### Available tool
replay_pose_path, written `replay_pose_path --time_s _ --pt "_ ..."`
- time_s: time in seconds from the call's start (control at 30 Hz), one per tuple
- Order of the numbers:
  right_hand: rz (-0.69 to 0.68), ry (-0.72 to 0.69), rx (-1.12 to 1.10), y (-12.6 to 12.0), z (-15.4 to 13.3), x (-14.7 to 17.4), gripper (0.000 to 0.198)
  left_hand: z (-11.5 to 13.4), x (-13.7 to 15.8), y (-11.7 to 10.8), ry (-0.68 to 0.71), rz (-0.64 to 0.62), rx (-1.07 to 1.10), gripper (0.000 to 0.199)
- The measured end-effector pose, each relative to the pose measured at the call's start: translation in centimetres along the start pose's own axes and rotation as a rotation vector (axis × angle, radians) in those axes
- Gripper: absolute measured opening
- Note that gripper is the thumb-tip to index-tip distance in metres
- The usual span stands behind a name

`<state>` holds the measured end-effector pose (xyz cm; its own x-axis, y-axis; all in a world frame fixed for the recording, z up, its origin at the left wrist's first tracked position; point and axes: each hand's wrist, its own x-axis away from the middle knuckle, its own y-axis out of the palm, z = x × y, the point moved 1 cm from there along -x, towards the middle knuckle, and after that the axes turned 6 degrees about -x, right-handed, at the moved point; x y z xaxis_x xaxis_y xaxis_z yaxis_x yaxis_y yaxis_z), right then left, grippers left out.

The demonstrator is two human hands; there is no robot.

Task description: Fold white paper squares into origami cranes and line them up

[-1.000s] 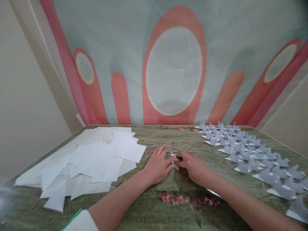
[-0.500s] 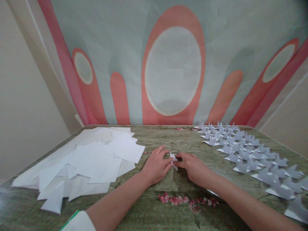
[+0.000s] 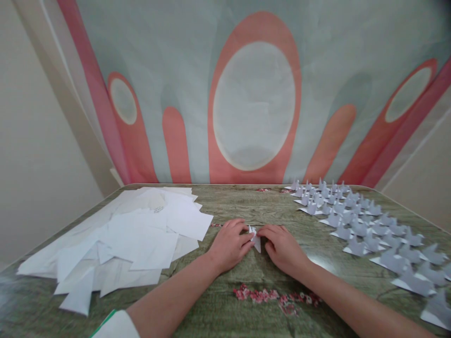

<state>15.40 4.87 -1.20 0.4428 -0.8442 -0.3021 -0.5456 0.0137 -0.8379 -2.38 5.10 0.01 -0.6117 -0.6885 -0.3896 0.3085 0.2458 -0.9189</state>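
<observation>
"What does the left hand (image 3: 229, 246) have hold of?"

"A small folded white paper (image 3: 257, 241). Thumb and fingers are pinched together on its nine o'clock side, close to the tabletop."

"And the right hand (image 3: 284, 249)?"

"It sits at three o'clock from that paper, loosely curled. Its thumb and index finger stand a little apart, the thumb clear of the paper. The index fingertip is right at the upper edge; whether it touches, one cannot tell."

"So taking the folded paper as the middle of the dial, what lies around it?"

"At nine o'clock, past the left hand, a broad overlapping pile of white sheets (image 3: 151, 244). A triangular paper (image 3: 78, 292) pokes out from it at eight o'clock."

"On the other side?"

"Folded paper birds (image 3: 355, 227) in slanting rows, from one o'clock at the far edge round to nearly four."

"Closer to the person?"

"Pink blossoms (image 3: 256, 294) at six o'clock, printed on the wood-patterned table (image 3: 225, 305). A white sleeve (image 3: 118, 326) with a green edge shows at about eight."

"And at twelve?"

"Beyond the table, a grey-green backdrop (image 3: 327, 56) with coral shapes, the largest around a pale oval."
</observation>
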Motion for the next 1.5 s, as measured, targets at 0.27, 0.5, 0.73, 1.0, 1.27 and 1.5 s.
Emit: replay_pose_path --time_s 0.27,0.5,0.73,1.0,1.27,1.5 --pt "0.101 0.094 0.017 0.3 0.1 -0.1 0.014 -0.3 -0.2 -0.1 -0.019 -0.026 0.054 0.02" --pt "0.092 0.084 0.022 0.6 -0.1 0.0 0.015 -1.1 -0.2 0.1 -0.178 0.07 0.175 0.033" --pt "0.088 0.104 -0.04 0.9 0.1 0.0 0.01 -1.4 -0.1 0.6 -0.234 0.066 0.274 0.058" --pt "0.068 0.102 -0.133 0.8 0.0 -0.1 0.01 -1.2 -0.1 0.3 -0.195 0.005 0.387 0.065" --pt "0.085 0.134 -0.137 1.0 0.3 -0.1 0.014 -1.0 -0.1 0.2 -0.172 0.019 0.421 0.067" --pt "0.076 0.115 -0.155 0.6 0.0 -0.1 0.017 -0.4 -0.2 -0.3 -0.142 0.037 0.494 0.059"
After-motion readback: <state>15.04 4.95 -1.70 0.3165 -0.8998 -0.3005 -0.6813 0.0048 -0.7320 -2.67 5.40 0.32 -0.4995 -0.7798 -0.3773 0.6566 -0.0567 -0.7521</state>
